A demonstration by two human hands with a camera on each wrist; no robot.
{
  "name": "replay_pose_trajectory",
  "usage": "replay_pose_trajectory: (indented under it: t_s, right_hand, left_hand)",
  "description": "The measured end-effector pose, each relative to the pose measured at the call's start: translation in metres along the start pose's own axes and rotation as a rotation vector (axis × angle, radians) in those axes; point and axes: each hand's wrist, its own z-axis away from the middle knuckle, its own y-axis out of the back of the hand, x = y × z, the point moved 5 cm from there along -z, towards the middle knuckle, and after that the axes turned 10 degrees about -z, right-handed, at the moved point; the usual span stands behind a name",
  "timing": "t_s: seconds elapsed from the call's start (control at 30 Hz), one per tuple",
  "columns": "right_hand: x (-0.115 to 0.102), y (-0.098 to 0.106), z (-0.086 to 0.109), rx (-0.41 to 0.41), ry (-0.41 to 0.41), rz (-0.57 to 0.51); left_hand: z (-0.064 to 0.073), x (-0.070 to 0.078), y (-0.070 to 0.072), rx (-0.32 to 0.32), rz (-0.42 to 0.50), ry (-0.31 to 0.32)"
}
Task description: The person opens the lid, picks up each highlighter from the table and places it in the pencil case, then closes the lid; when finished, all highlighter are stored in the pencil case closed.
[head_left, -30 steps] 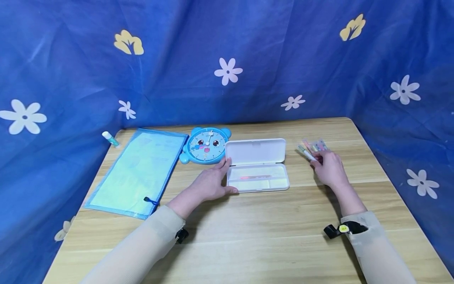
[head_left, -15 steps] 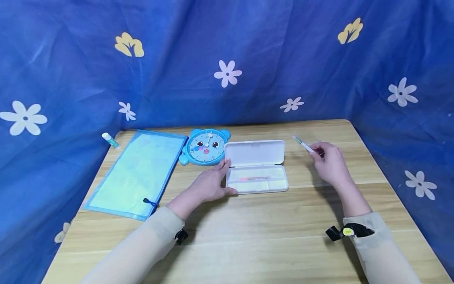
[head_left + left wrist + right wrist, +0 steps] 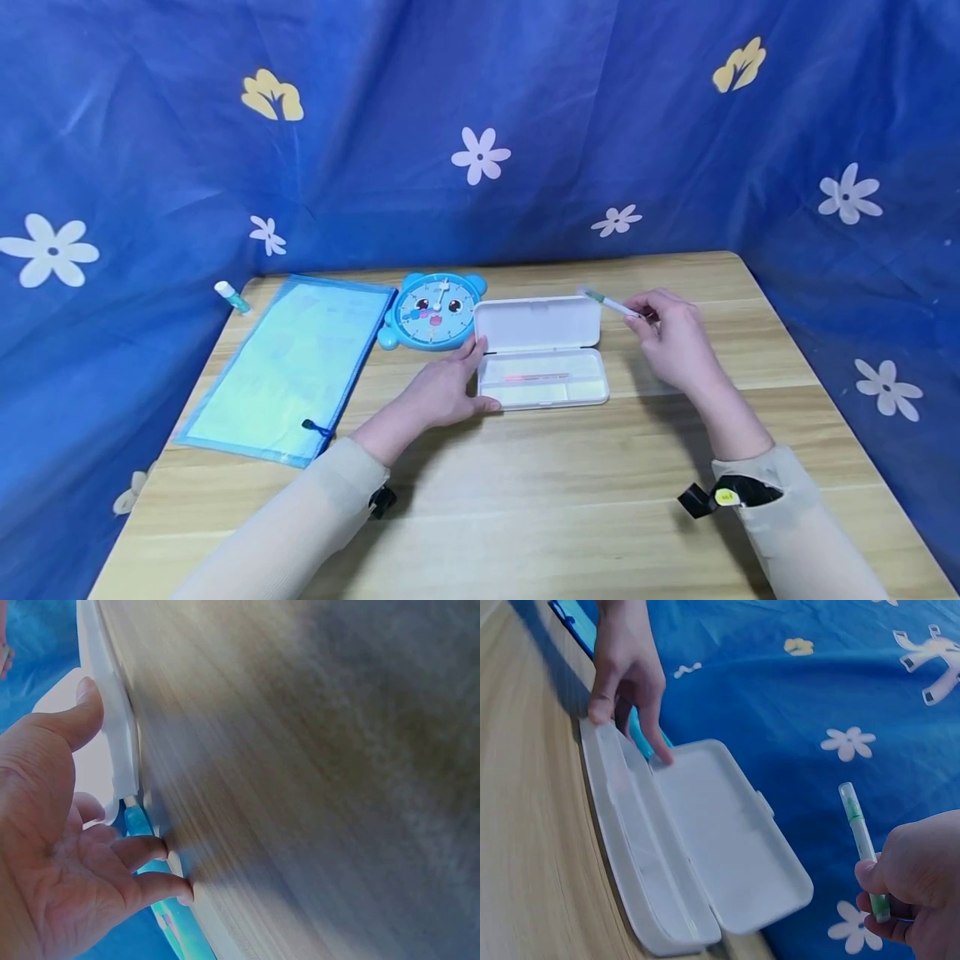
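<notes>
An open white pencil case (image 3: 538,325) stands mid-table with its lid raised at the back. A thin pinkish stick, like a pencil or pen (image 3: 536,377), lies in its tray. My left hand (image 3: 442,390) holds the case's left end, thumb at the front corner and fingers by the lid. My right hand (image 3: 671,337), raised to the right of the case, pinches a slim white marker (image 3: 862,844) with a clear cap and green parts. The marker's tip points left, in front of the lid's upper right corner in the head view. Whatever lies behind the right hand is hidden.
A blue toy clock (image 3: 437,310) with a face sits against the case's left side. Further left lie a blue mesh zip folder (image 3: 288,367) and a glue stick (image 3: 232,297). Blue flowered cloth (image 3: 375,167) hangs behind the wooden table (image 3: 540,500).
My right hand has lifted the marker from among several pens at the right and carried it left towards the case; those pens are out of sight now. The left hand has stayed put.
</notes>
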Motion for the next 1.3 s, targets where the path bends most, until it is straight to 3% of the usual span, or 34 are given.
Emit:
replay_pose_trajectory:
  t_s: [0.33,0.8,1.3]
  right_hand:
    - [-0.016,-0.029,-0.004,-0.103,0.095,-0.019]
    - [-0.014,-0.077,0.009,-0.292,0.057,-0.042]
    - [0.0,-0.11,0.018,-0.37,0.074,-0.069]
  left_hand:
    - [-0.001,0.001,-0.001,-0.004,-0.006,0.01]
    - [-0.001,-0.001,0.0,-0.001,-0.007,0.007]
    - [0.001,0.001,0.001,0.008,-0.013,0.001]
